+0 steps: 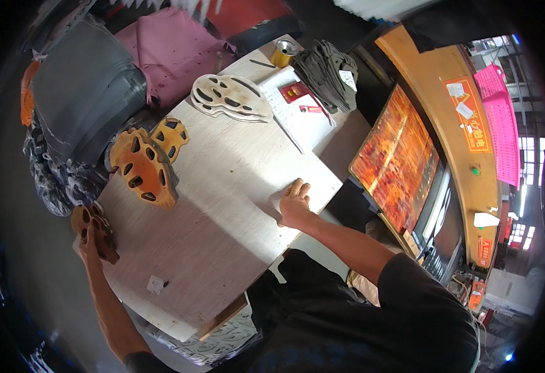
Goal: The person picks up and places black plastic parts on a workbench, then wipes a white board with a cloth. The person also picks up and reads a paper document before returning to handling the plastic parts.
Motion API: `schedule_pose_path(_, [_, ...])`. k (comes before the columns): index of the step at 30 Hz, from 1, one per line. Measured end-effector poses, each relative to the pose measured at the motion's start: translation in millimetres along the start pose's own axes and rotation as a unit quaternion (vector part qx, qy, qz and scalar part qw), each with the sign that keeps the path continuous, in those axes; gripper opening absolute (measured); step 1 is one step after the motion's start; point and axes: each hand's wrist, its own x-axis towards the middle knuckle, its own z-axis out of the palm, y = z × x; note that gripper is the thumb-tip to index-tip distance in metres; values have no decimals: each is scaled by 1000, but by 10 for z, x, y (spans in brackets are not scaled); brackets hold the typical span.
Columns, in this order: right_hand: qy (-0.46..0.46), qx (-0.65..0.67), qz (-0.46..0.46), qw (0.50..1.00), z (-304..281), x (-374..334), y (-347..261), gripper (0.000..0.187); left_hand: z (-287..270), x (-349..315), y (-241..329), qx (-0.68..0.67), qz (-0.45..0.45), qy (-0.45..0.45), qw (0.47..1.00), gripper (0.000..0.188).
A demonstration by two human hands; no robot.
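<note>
At the table's left edge my left hand (88, 245) is closed on a small stack of brown cut-out pieces (103, 227) with oval holes. My right hand (295, 205) rests on the pale tabletop (216, 186) near its right edge, fingers stretched out and nothing in them. Between the hands, toward the far left side, lies a pile of larger orange-brown cut-out pieces (146, 171). A smaller yellow-brown cut-out piece (172, 135) lies against that pile. Farther back is a stack of whitish cut-out pieces (232, 97) with similar holes.
At the far end stand a yellow tin (282, 55), stacked dark grey pieces (328, 71) and papers (292, 127) with a red booklet (293, 92). Grey (86, 93) and pink bundles (173, 53) crowd the far left. A mottled orange board (397, 161) borders the right.
</note>
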Motion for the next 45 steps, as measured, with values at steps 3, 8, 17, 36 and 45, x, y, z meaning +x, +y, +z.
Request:
schedule_pose_path(3, [-7, -10, -2, 1000, -38, -23, -11, 133, 120, 18, -1, 48, -16, 2, 999, 55])
schedule_pose_path(8, [-19, -13, 10, 1000, -99, -58, -25, 132, 354, -123, 43, 38, 25, -11, 999, 61])
schedule_pose_path(17, [-53, -43, 9, 998, -133, -46, -46, 135, 801, -412, 314, 35, 13, -39, 999, 65])
schedule_pose_path(36, [-4, 35, 18, 999, -138, -182, 61, 121, 1381, -1619, -26, 7, 172, 91, 981, 46])
schedule_pose_path(45, [24, 0, -6, 1000, -84, -213, 161, 117, 2873, -4210, -685, 412, 332, -210, 822, 99])
